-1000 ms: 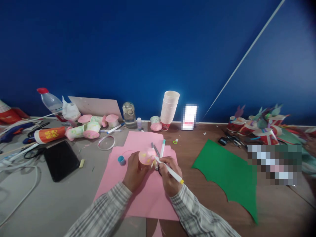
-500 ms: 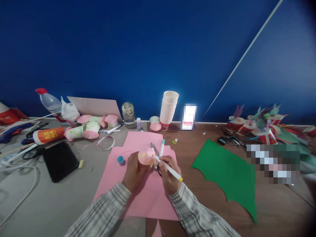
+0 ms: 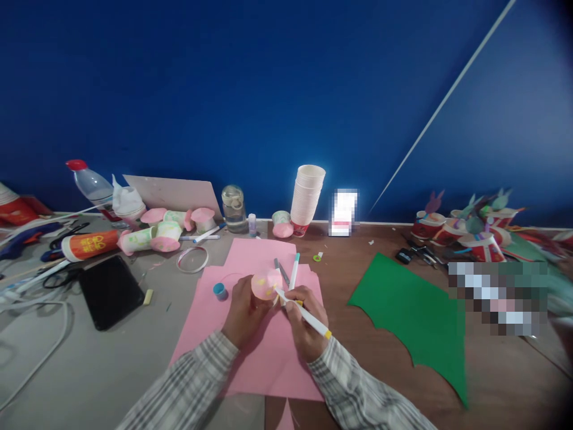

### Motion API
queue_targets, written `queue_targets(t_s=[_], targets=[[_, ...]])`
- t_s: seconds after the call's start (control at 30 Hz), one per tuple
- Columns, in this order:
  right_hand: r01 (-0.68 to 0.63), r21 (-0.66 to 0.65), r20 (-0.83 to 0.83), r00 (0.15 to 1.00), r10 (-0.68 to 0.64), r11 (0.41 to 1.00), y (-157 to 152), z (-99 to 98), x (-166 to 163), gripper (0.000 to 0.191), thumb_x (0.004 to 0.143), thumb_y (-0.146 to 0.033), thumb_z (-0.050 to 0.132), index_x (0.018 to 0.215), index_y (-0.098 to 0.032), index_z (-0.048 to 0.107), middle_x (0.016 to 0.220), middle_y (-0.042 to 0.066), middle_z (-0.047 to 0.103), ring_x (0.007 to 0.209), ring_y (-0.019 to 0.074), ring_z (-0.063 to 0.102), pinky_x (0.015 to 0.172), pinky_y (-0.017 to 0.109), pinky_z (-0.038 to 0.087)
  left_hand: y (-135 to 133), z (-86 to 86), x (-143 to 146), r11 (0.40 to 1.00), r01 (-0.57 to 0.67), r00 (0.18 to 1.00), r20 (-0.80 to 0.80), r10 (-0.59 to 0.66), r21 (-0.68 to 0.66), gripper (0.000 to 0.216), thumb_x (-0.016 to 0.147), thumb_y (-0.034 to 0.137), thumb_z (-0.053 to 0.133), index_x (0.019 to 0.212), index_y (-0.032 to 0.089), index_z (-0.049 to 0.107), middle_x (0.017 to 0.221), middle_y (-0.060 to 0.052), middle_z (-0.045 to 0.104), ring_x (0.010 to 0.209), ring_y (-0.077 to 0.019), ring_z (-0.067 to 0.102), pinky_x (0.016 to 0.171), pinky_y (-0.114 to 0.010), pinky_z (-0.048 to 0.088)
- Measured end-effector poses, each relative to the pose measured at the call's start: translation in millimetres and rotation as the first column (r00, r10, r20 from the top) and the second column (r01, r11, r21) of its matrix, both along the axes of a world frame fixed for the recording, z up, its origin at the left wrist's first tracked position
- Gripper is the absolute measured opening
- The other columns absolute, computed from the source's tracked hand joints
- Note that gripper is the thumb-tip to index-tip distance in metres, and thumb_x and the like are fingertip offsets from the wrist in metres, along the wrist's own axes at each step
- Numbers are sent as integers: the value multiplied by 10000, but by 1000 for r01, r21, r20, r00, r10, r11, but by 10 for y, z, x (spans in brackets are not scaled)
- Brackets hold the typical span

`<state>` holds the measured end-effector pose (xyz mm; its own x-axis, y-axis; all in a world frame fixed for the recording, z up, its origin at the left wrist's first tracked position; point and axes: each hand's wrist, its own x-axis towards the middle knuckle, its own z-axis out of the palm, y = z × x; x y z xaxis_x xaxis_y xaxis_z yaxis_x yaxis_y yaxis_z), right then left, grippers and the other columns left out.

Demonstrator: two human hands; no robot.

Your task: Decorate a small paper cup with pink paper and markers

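Over the sheets of pink paper [image 3: 264, 364], my left hand [image 3: 244, 313] is closed around a paper-cup mushroom with a pink cap [image 3: 265, 283] that bears yellow spots. The cup part below the cap is mostly hidden by my fingers. My right hand [image 3: 308, 322] grips a white marker [image 3: 316, 323] with a yellow end, its tip at the cap's right edge. Just beyond my hands, a grey marker [image 3: 282, 272] and a white marker with a teal end [image 3: 294, 272] lie on the paper. A small blue cap [image 3: 219, 291] stands left of my left hand.
Several pink-capped cup pieces [image 3: 168, 234] lie back left, near a black tablet-like slab [image 3: 110, 292] and a tape roll [image 3: 192, 260]. A stack of paper cups [image 3: 307, 194] and a glass jar [image 3: 234, 209] stand along the wall. Green paper [image 3: 414, 322] lies at right.
My right hand and the marker have shifted slightly down, the tip moving lower along the cap's right edge. My left hand stays almost in place with the mushroom.
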<state>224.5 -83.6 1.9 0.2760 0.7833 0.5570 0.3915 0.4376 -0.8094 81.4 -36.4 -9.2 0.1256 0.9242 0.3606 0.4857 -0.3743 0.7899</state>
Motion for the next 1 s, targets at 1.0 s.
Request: queue_targets(t_s=[1.0], targets=[[69, -64, -25, 997, -71, 996, 24, -25, 6, 135, 769, -249, 504, 776, -195, 627, 665, -1, 610, 581, 150, 587, 512, 253, 472, -4, 3, -1, 1000, 23, 1000, 6, -23, 13, 400, 621, 363, 648, 997, 274, 543, 967, -39, 604, 908, -260, 533, 790, -421, 460]])
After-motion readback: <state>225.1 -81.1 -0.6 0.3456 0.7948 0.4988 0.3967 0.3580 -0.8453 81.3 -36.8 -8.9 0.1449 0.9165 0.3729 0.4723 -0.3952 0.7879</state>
